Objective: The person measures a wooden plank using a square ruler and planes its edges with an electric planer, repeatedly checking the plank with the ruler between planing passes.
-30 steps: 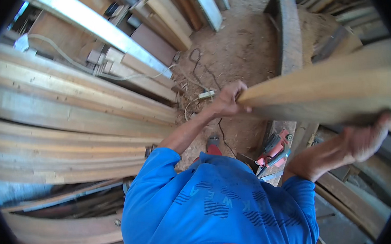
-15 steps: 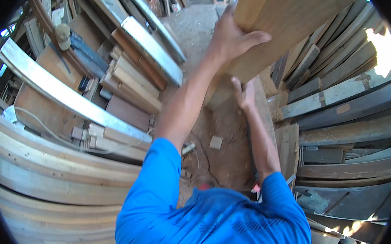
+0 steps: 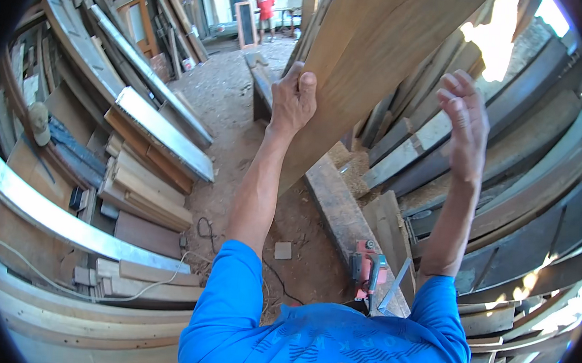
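Note:
A wide, long wooden board [image 3: 374, 59] stands tilted before me, its top running out of the upper edge. My left hand [image 3: 293, 101] is closed on the board's left edge, thumb up. My right hand [image 3: 465, 126] is raised to the right of the board and apart from it, fingers loosely bent, nothing in it. Below, a red power planer [image 3: 368, 271] rests on a narrow wooden bench [image 3: 337, 195]. A metal square [image 3: 395, 286] lies beside the planer.
Stacked timber [image 3: 149, 185] fills the left side, and long planks [image 3: 518, 217] lean along the right. A black cord [image 3: 277, 278] and a small wood square [image 3: 283, 250] lie on the dirt floor. Far off stands a person in red [image 3: 266, 8].
My right hand has left the board's lower part and risen to the right. The board and my left hand have shifted left in view. The planer and bench have come into fuller view.

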Action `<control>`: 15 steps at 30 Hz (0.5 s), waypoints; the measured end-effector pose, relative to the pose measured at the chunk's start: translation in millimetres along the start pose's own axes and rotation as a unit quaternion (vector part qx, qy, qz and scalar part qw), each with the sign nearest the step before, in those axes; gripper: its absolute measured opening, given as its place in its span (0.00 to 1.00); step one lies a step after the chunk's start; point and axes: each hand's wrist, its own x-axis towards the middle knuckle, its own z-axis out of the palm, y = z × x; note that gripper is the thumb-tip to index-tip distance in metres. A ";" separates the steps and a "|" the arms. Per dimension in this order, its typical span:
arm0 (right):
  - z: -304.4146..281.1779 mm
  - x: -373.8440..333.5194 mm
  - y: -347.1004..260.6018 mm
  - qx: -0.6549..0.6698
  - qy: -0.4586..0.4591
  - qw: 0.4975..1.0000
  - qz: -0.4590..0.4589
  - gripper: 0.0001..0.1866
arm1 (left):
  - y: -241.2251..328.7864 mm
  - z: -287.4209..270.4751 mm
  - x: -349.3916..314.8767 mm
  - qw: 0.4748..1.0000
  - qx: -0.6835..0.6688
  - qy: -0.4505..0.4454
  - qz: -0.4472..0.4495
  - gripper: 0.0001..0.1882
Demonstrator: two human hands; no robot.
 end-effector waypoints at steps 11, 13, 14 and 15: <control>-76.4 39.3 -94.0 0.065 0.242 0.960 -0.126 0.25 | 47.3 96.6 -56.6 0.976 -0.125 -0.172 -0.053 0.31; -89.5 19.5 -96.1 0.141 0.262 0.943 -0.147 0.24 | 40.9 118.5 -81.1 0.992 -0.083 -0.087 0.033 0.23; -103.1 9.3 -96.3 0.151 0.266 0.941 -0.146 0.24 | 49.0 120.8 -98.6 0.990 -0.073 -0.123 -0.014 0.20; -110.7 -2.3 -95.6 0.166 0.269 0.938 -0.141 0.24 | 45.2 121.9 -122.6 0.992 -0.057 -0.108 -0.029 0.20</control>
